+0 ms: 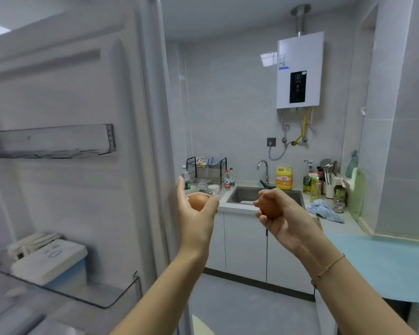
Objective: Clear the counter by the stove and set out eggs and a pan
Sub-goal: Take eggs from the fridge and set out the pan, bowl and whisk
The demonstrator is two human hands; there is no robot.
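My left hand (196, 213) is raised at mid frame and cups a brown egg (198, 200) between thumb and fingers. My right hand (279, 215) is beside it, fingers curled round a second brown egg (271, 207). Both hands are held in the air in front of the sink cabinet, close to the edge of the open fridge door (82, 165). No pan or stove shows in the view.
The fridge door fills the left, with a shelf bin holding a white box (51, 262). Ahead lie the sink (252, 195), a dish rack (207, 172), bottles and a yellow detergent jug (284, 177). A blue cloth (324, 210) lies on the counter; a light-blue mat (385, 259) covers the right counter.
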